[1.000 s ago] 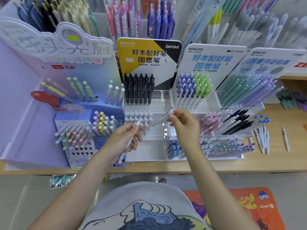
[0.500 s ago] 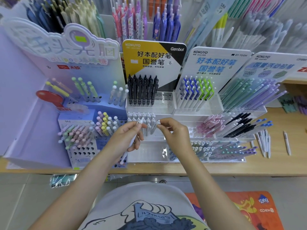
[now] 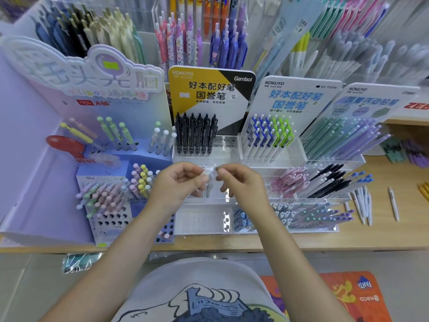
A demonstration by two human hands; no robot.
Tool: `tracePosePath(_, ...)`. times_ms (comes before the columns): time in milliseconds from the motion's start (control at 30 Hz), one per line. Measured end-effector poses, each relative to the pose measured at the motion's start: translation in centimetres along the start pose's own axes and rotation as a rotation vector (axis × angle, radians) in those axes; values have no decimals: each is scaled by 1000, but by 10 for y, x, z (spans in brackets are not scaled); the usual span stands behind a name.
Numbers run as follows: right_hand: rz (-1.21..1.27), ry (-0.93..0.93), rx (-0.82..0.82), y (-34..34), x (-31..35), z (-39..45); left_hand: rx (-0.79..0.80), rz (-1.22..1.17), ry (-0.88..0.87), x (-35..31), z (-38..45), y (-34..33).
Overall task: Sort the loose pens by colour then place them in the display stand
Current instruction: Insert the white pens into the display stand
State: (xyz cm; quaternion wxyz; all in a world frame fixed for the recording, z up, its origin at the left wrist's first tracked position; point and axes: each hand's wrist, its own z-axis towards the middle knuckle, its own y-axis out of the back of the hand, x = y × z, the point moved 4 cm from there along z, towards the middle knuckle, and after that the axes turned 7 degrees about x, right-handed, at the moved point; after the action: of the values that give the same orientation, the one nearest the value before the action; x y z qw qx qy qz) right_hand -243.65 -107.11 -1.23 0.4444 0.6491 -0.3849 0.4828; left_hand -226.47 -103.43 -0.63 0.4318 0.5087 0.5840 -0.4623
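White pens sit bunched between both hands, above the middle tier of the clear display stand. Left hand has its fingers curled round the pens' upper ends; right hand pinches the same cluster from the other side with thumb and forefinger, so both grips are clamped on pens. Behind them stand black pens in the top tier, blue and green ones to the right. More loose white pens lie on the wooden table, right of the stand.
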Motion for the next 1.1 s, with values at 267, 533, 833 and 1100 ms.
tracePosePath(267, 281, -50, -29, 12, 17, 5, 66, 113, -75, -5, 16, -20)
tracePosePath(533, 226, 135, -271, 60, 18, 12, 199, 1233, -225, 14, 31, 4)
tracePosePath(833, -199, 210, -164, 28, -23, 36, 149, 1416, -176, 30, 31, 4)
tracePosePath(1100, -395, 288, -31, 18, -35, 46, 107, 1362, -220, 38, 32, 5)
